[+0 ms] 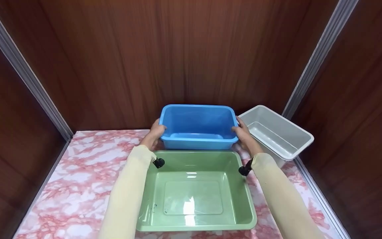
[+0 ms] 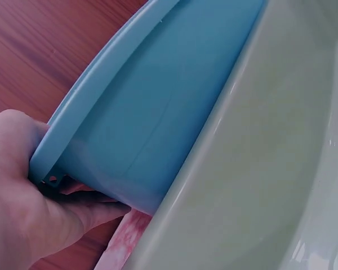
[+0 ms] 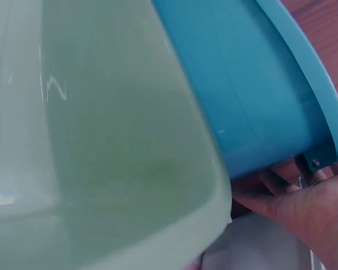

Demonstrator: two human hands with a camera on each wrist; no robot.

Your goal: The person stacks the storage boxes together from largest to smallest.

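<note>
A blue rectangular basin (image 1: pixel 197 144) stands behind the green one in the head view, with nothing inside it. My left hand (image 1: pixel 155 133) grips its left end, thumb over the rim and fingers underneath against the outer wall. At the opposite end my right hand (image 1: pixel 243 133) holds the rim the same way. In the left wrist view the left hand (image 2: pixel 34 197) is wrapped around the blue rim beside a small holed tab. The right wrist view has the right hand (image 3: pixel 310 208) at the other end, its fingers below the rim.
A wide green basin (image 1: pixel 194 229) lies in front on the pink-and-white marbled table (image 1: pixel 75 186), beneath my forearms. To the right a grey basin (image 1: pixel 305 146) sits at an angle near the side wall. Brown wood-grain panels (image 1: pixel 184 49) enclose the back and both sides.
</note>
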